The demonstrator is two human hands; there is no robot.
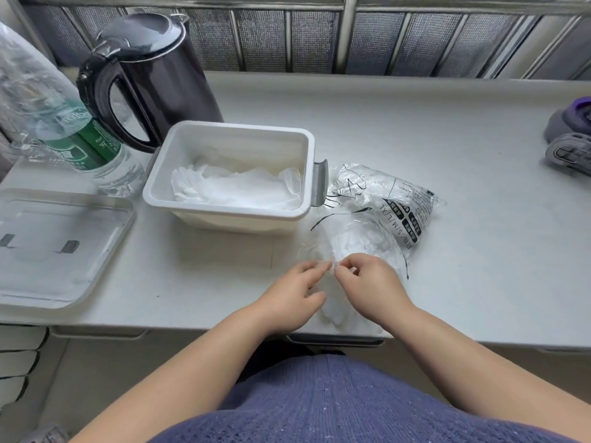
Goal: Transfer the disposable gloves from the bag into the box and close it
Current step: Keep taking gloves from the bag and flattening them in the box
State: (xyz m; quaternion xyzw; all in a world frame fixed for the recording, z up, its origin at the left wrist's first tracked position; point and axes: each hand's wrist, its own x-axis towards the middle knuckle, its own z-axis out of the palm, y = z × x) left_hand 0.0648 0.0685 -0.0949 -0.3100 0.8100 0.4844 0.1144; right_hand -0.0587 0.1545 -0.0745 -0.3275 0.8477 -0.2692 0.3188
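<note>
Lower centre, left hand and right hand both pinch thin gloves beside the bag; slippery film may slip loose before reaching the box.

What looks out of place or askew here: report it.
Loose gloves trail out of the bag and reach the near edge of the table, where they could slip off. The lid lies apart, left of the open box. Nothing looks damaged.
</note>
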